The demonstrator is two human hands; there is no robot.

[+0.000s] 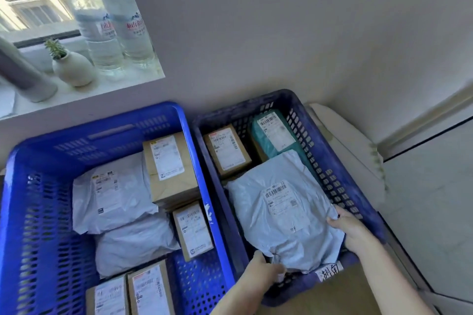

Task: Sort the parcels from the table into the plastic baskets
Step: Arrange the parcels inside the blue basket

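Observation:
A grey plastic mailer parcel point(284, 215) with a white label lies inside the dark blue basket point(340, 161) on the right. My left hand point(266, 267) grips its near bottom corner. My right hand point(348, 230) holds its right edge, fingers curled onto the bag. Behind it in the same basket lie a small brown box point(226, 151) and a teal parcel point(275, 135). The bright blue basket point(30, 199) on the left holds two grey mailers point(112, 199) and several brown boxes point(169, 166).
A windowsill at the top left carries two water bottles point(115, 23), a small potted plant point(71, 66) and a grey cylinder point(23, 71). A white wall rises behind the baskets. A white padded object point(350, 146) sits right of the dark basket; brown cardboard point(340, 296) lies below it.

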